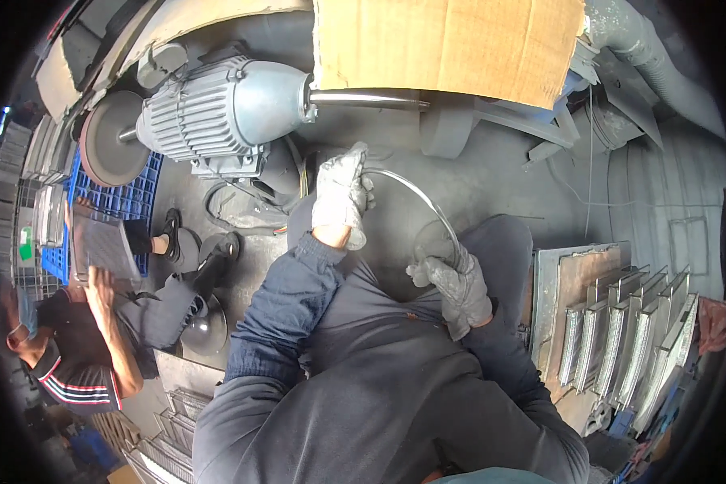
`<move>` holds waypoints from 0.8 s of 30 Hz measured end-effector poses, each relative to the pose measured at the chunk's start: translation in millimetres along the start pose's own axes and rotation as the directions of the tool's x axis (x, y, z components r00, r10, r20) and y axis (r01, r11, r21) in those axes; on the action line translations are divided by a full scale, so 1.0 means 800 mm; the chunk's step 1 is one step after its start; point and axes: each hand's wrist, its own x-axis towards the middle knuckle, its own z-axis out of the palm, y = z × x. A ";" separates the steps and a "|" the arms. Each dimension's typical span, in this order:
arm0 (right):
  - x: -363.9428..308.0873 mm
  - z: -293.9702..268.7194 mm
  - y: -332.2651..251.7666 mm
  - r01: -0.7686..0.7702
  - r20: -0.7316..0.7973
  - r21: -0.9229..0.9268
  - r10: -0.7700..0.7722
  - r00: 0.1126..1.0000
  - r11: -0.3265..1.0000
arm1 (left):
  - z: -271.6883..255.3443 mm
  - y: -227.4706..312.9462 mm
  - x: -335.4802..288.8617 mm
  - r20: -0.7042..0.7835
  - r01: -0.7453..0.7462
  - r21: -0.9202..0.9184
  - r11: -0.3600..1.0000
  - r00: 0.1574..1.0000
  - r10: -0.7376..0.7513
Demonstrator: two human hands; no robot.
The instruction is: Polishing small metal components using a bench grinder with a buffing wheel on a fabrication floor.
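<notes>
Both my hands wear pale grey work gloves and hold a thin, shiny curved metal strip (417, 192) above my lap. My left hand (343, 194) is closed round its upper left end. Lower and to the right, my right hand (457, 292) grips the other end, with fingers curled. Between the hands the strip arches away from me. What part of it lies inside the gloves is hidden, so I cannot tell whether it is a full ring.
A grey motor (210, 113) stands ahead, with a round wheel (114, 139) on its left and a bare shaft (367, 98) reaching right under cardboard (448, 48). Metal panels (613, 347) stand at right. On the left a seated co-worker (73, 343) holds a flat panel (105, 248).
</notes>
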 end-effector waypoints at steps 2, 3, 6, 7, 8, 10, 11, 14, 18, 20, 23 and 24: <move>-0.003 -0.001 0.003 0.045 -0.004 0.028 -0.045 0.999 0.999 | 0.004 0.012 -0.012 -0.012 0.014 -0.029 0.999 1.000 -0.015; 0.000 0.015 0.003 0.044 -0.012 0.003 -0.044 0.999 0.999 | -0.005 0.028 -0.015 -0.026 0.017 -0.064 0.998 0.999 -0.019; 0.004 0.038 0.000 0.012 -0.021 -0.015 -0.012 1.000 1.000 | -0.027 0.043 -0.012 -0.033 0.018 -0.108 0.994 0.999 -0.022; 0.002 0.032 0.000 -0.026 -0.015 -0.016 0.025 1.000 1.000 | -0.027 0.033 -0.013 -0.033 0.017 -0.128 0.992 0.999 -0.022; 0.000 0.028 0.001 -0.034 -0.017 -0.025 0.034 0.999 0.999 | -0.027 0.024 -0.013 -0.035 0.024 -0.137 0.990 0.999 -0.029; 0.003 0.026 0.006 -0.036 -0.037 -0.005 0.036 0.999 0.999 | -0.030 0.015 -0.006 -0.031 0.040 -0.181 0.983 0.998 -0.047; 0.006 0.024 0.010 -0.049 -0.045 -0.011 0.048 0.998 0.999 | -0.033 0.010 -0.004 -0.030 0.054 -0.189 0.981 0.998 -0.061; 0.044 0.077 0.016 -0.030 -0.052 0.002 0.030 0.998 1.000 | -0.077 0.047 0.030 -0.011 0.048 -0.173 0.984 0.999 -0.051; 0.058 0.082 0.023 -0.091 -0.145 -0.022 0.087 0.986 0.996 | -0.095 0.028 0.037 -0.017 -0.157 -0.070 0.985 0.988 0.156; 0.069 0.075 0.029 -0.066 -0.160 -0.037 0.059 0.985 0.997 | -0.098 0.024 0.039 0.054 -0.319 0.074 0.945 0.947 0.316; 0.086 0.061 0.030 0.096 -0.166 -0.322 -0.156 0.974 0.942 | -0.098 0.026 0.042 0.013 -0.553 0.207 0.807 0.826 0.563; 0.090 0.060 0.026 0.097 -0.166 -0.317 -0.156 0.974 0.944 | -0.092 0.033 0.041 0.000 -0.595 0.089 0.799 0.802 0.597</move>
